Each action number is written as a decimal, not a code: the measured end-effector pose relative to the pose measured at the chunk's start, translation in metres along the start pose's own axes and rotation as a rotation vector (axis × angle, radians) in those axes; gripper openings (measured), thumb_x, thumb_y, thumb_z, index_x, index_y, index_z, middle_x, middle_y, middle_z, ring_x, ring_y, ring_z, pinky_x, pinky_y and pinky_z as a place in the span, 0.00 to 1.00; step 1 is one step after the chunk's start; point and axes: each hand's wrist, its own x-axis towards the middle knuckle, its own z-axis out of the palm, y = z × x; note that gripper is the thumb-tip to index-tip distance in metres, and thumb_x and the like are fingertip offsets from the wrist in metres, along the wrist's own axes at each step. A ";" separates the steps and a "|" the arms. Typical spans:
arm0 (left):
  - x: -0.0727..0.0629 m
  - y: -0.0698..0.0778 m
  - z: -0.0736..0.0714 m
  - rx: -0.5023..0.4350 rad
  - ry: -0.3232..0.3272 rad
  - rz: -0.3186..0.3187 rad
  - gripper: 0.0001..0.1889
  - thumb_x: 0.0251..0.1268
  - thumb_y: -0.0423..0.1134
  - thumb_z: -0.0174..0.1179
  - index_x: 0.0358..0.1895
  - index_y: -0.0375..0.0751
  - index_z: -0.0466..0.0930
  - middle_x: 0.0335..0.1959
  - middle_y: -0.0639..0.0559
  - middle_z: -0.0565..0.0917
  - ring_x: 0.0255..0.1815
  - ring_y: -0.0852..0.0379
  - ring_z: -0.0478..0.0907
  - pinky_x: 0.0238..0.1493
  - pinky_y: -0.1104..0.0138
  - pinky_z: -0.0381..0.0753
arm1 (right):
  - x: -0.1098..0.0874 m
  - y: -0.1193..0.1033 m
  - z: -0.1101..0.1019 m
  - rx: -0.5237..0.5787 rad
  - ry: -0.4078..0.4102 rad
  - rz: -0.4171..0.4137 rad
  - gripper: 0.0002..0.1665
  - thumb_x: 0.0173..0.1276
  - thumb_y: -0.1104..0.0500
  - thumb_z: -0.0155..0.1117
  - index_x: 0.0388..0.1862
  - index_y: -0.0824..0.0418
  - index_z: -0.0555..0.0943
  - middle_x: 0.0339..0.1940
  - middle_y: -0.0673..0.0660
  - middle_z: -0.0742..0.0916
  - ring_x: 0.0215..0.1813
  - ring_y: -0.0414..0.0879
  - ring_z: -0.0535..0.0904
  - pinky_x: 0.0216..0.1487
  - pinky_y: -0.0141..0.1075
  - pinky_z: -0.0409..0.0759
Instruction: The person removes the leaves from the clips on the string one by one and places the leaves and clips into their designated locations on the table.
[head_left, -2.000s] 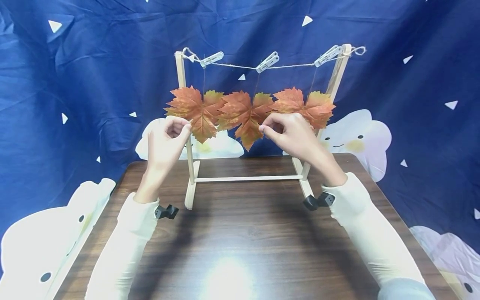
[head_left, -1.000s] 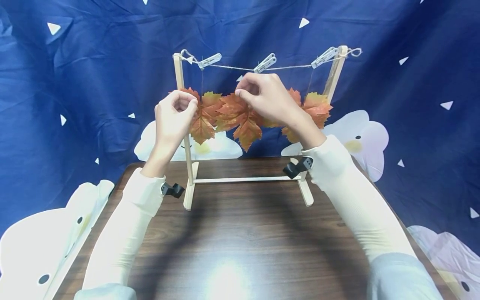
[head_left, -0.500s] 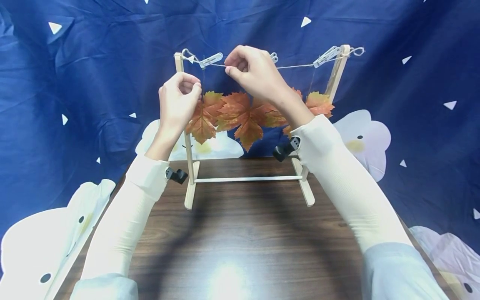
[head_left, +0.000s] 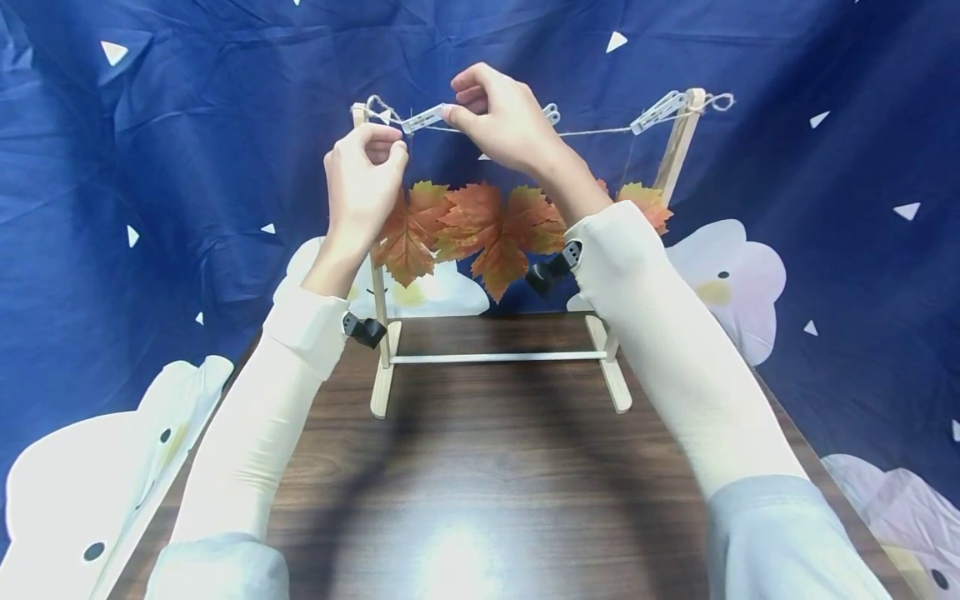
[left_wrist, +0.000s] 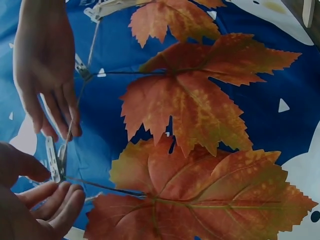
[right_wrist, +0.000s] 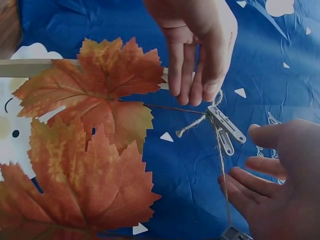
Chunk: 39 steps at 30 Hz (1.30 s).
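Three orange maple leaves hang by thin stems from white clothespins on a twine line [head_left: 592, 132]. In the head view, the left leaf [head_left: 410, 237] and middle leaf [head_left: 497, 237] show well; my right forearm partly covers the right leaf [head_left: 649, 207]. My left hand [head_left: 363, 175] is beside the lower end of the left clothespin [head_left: 424, 118], thumb and fingers slightly apart. At that clothespin's upper end is my right hand [head_left: 510, 125]. The right wrist view shows the right thumb [right_wrist: 265, 136] and fingers spread near the clothespin's handles [right_wrist: 234, 132], with a gap between.
A wooden frame with two posts carries the line; its left foot [head_left: 381, 392], right foot [head_left: 617, 383] and white crossbar [head_left: 495, 357] stand on a brown table [head_left: 480, 450]. Behind is a blue cloth [head_left: 187, 125] with cloud and triangle prints. The middle clothespin [head_left: 552, 113] is mostly hidden.
Both hands have risen from in front of the leaves to the left clothespin. The right hand has also shifted left, across the middle clothespin. The leaves and frame stay put.
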 end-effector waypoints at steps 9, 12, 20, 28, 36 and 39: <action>0.008 0.001 0.008 0.055 -0.041 -0.024 0.15 0.76 0.40 0.60 0.57 0.38 0.88 0.54 0.45 0.92 0.55 0.56 0.90 0.61 0.71 0.83 | 0.009 -0.003 0.005 0.008 -0.042 0.047 0.33 0.84 0.40 0.55 0.79 0.53 0.73 0.73 0.52 0.83 0.72 0.42 0.79 0.75 0.31 0.75; 0.008 -0.003 0.011 0.068 -0.049 -0.019 0.15 0.76 0.39 0.61 0.57 0.37 0.88 0.53 0.44 0.92 0.55 0.54 0.91 0.61 0.69 0.84 | 0.010 -0.003 0.012 0.046 -0.047 0.046 0.30 0.83 0.42 0.57 0.75 0.55 0.76 0.68 0.54 0.86 0.65 0.43 0.83 0.70 0.32 0.79; 0.010 -0.009 0.016 0.046 -0.045 -0.006 0.12 0.77 0.37 0.61 0.52 0.35 0.90 0.46 0.43 0.94 0.46 0.54 0.92 0.52 0.72 0.86 | 0.012 -0.002 0.021 0.133 -0.023 0.029 0.25 0.82 0.45 0.60 0.70 0.57 0.80 0.62 0.54 0.89 0.57 0.46 0.87 0.64 0.33 0.82; 0.013 -0.008 0.015 -0.010 -0.045 -0.024 0.12 0.77 0.38 0.61 0.51 0.37 0.91 0.44 0.44 0.94 0.37 0.60 0.92 0.45 0.74 0.87 | 0.015 -0.004 0.022 0.139 0.012 0.029 0.24 0.81 0.45 0.63 0.66 0.55 0.83 0.59 0.53 0.90 0.52 0.41 0.85 0.62 0.33 0.82; 0.014 -0.007 0.015 -0.019 -0.051 -0.024 0.12 0.77 0.39 0.61 0.50 0.39 0.93 0.42 0.45 0.94 0.34 0.61 0.90 0.43 0.74 0.87 | 0.016 -0.003 0.023 0.158 0.051 0.065 0.19 0.81 0.47 0.64 0.62 0.55 0.86 0.57 0.53 0.91 0.56 0.42 0.85 0.63 0.32 0.81; 0.015 -0.006 0.015 -0.020 -0.054 -0.023 0.12 0.77 0.39 0.61 0.50 0.39 0.93 0.42 0.45 0.94 0.34 0.61 0.90 0.43 0.74 0.88 | 0.016 -0.004 0.023 0.161 0.065 0.083 0.19 0.80 0.47 0.65 0.60 0.55 0.87 0.57 0.53 0.91 0.59 0.42 0.84 0.65 0.32 0.80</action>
